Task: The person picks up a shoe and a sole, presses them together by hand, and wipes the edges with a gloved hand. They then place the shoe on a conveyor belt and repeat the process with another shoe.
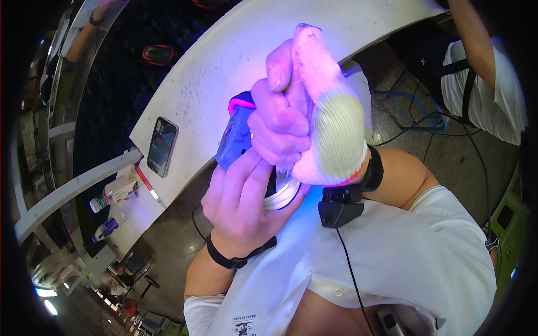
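Note:
Under violet light, a blue item with a pink edge (pixel 235 134), shoe-like in shape, is held up before my chest. Dark handwriting marks its side, and a white curved rim shows lower down. My left hand (pixel 241 193), bare, wraps its fingers round the lower end. My right hand (pixel 286 106) is over the item's right side, its fingers curled in tightly. A white knitted glove (pixel 339 129) covers the thumb side of that hand, leaving the curled fingers bare. What those fingers grip, if anything, is hidden, as is much of the blue item.
On the white table (pixel 207 73) lie a phone (pixel 162 145), a red-handled slim tool (pixel 149 185) and two plastic bottles (pixel 106 228). Beyond it, a dark belt carries a red-rimmed item (pixel 157 54). Another person (pixel 476 84) is at upper right; cables cross the floor.

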`<state>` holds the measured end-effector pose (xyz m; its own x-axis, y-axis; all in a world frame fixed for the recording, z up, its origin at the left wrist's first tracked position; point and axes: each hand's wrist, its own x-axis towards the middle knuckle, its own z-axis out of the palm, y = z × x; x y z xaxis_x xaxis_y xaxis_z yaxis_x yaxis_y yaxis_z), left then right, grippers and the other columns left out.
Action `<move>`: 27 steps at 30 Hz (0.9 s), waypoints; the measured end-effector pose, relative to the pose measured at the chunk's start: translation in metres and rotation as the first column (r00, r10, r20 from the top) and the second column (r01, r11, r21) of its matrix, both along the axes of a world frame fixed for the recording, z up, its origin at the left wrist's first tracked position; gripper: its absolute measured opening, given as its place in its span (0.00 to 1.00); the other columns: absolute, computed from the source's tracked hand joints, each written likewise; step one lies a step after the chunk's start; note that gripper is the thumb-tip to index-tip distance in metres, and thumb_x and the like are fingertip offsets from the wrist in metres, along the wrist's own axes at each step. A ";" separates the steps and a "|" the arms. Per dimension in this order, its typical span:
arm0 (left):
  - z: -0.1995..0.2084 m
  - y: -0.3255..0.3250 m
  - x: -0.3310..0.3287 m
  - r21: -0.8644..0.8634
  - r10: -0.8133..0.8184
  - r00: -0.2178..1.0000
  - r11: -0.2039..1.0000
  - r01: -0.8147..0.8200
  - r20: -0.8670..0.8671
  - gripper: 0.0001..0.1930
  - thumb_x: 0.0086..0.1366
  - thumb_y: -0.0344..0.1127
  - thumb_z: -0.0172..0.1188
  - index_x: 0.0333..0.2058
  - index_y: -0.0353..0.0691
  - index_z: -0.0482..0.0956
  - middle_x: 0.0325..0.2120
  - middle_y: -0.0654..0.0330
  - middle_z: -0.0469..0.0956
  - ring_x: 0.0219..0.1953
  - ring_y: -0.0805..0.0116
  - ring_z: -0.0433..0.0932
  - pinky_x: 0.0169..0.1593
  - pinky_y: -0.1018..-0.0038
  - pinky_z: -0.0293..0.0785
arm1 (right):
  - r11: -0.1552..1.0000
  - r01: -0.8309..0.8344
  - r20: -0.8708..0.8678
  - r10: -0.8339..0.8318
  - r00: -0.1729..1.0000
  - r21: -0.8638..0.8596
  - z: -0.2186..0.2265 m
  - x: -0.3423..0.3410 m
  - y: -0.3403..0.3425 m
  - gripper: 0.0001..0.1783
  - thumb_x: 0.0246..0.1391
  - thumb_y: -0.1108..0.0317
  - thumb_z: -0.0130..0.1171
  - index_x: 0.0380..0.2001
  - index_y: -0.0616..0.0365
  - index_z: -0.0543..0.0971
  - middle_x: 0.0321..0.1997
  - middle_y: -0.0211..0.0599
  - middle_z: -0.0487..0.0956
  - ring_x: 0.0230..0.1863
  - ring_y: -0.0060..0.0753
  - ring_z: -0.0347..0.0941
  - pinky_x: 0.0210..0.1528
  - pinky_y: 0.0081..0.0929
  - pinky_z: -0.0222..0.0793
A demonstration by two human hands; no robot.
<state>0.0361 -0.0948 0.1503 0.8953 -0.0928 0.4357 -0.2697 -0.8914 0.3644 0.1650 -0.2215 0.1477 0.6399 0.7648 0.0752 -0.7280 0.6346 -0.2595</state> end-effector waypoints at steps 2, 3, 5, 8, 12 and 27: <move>0.001 -0.001 -0.001 -0.005 0.000 1.000 1.000 0.000 -0.017 0.32 0.42 0.42 0.87 0.45 0.33 0.85 0.40 0.54 0.85 0.32 0.59 0.82 0.33 0.70 0.77 | 0.999 0.053 0.005 -0.053 0.999 0.001 0.000 -0.006 -0.001 0.30 0.79 0.37 0.28 0.40 0.47 0.71 0.16 0.26 0.59 0.12 0.23 0.50 0.15 0.26 0.49; 0.002 -0.002 -0.001 -0.002 -0.003 1.000 1.000 0.003 -0.018 0.32 0.42 0.42 0.87 0.45 0.33 0.85 0.40 0.54 0.85 0.32 0.59 0.82 0.33 0.70 0.77 | 0.996 0.079 -0.005 -0.079 0.997 -0.029 -0.003 -0.005 -0.001 0.30 0.79 0.37 0.28 0.40 0.47 0.71 0.16 0.26 0.59 0.13 0.23 0.50 0.15 0.26 0.50; 0.005 -0.004 -0.002 0.007 0.007 0.998 1.000 -0.007 -0.056 0.35 0.40 0.41 0.89 0.46 0.34 0.82 0.39 0.51 0.84 0.37 0.55 0.86 0.40 0.66 0.84 | 0.997 0.050 -0.045 -0.048 0.998 0.055 -0.008 -0.002 -0.001 0.31 0.79 0.37 0.26 0.40 0.47 0.71 0.17 0.26 0.60 0.13 0.23 0.51 0.16 0.26 0.51; 0.005 -0.004 -0.002 -0.009 0.039 0.997 0.999 -0.040 -0.070 0.35 0.41 0.41 0.88 0.46 0.35 0.82 0.40 0.51 0.84 0.37 0.56 0.86 0.40 0.66 0.84 | 0.984 0.012 -0.121 0.010 0.993 0.175 -0.016 0.006 -0.001 0.32 0.79 0.37 0.25 0.41 0.47 0.72 0.18 0.27 0.61 0.14 0.23 0.52 0.16 0.27 0.52; 0.003 -0.003 0.002 -0.036 0.030 0.999 0.999 -0.031 -0.019 0.32 0.43 0.44 0.87 0.45 0.34 0.85 0.42 0.54 0.86 0.34 0.59 0.84 0.34 0.70 0.78 | 0.991 -0.033 -0.168 0.054 0.984 0.126 -0.016 0.012 -0.004 0.33 0.79 0.37 0.24 0.42 0.49 0.72 0.19 0.27 0.61 0.14 0.22 0.52 0.16 0.26 0.53; -0.001 0.021 0.006 -0.151 0.056 0.998 0.987 -0.053 0.015 0.34 0.44 0.42 0.86 0.46 0.32 0.81 0.46 0.46 0.86 0.45 0.51 0.88 0.48 0.64 0.86 | 0.860 0.396 0.565 -0.161 0.809 -0.322 -0.038 0.112 -0.009 0.20 0.70 0.47 0.59 0.40 0.55 0.80 0.25 0.29 0.78 0.28 0.31 0.77 0.29 0.37 0.74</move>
<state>0.0421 -0.0743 0.1497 0.8886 0.0233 0.4582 -0.2308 -0.8405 0.4903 0.2770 -0.2303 0.1098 0.7880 0.5910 0.1727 -0.2248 0.5373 -0.8129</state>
